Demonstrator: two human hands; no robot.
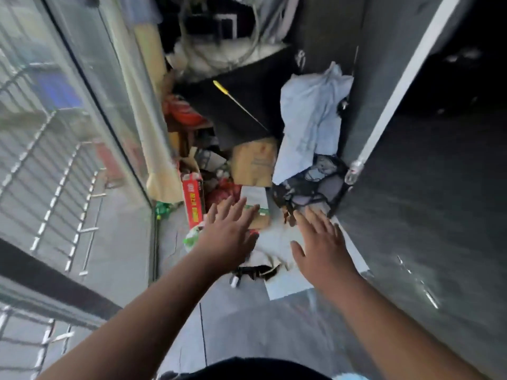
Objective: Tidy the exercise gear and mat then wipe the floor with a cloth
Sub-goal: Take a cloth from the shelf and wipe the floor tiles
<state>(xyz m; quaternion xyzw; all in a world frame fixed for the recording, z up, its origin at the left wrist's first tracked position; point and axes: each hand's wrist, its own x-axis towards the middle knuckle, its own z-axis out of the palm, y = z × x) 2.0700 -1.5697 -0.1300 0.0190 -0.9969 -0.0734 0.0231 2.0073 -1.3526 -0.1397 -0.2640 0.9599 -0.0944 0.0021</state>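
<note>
Reaching forward and down with both bare arms over a cluttered corner between a glass wall (82,111) and a dark grey panel (365,78). Left hand (227,234) flat and spread, fingers apart, gripping nothing, fingertips over a white-and-brown paper packet with green marks (256,200). Right hand (319,248) likewise splayed and empty, palm down, hovering above a crumpled white cloth (274,242) on the grey tiled floor (233,325). Cloth lying between and just under the two hands, partly covering a black strap with a metal buckle (247,272) near the left wrist; whether either palm touches the cloth, impossible to tell. Just beyond the right fingertips, a dark grey mesh bag with black cords (312,182), and above it a pale blue bundle of fabric (310,119) leaning against the grey panel. Left of the left hand, a red rectangular carton with yellow print (193,200) standing upright beside a rolled beige mat (153,105) propped along the glass. Farther back, a brown cardboard box (253,163) and a thin rod with a yellow handle (238,105) resting on a black surface. Motion blur across most of the pile
</note>
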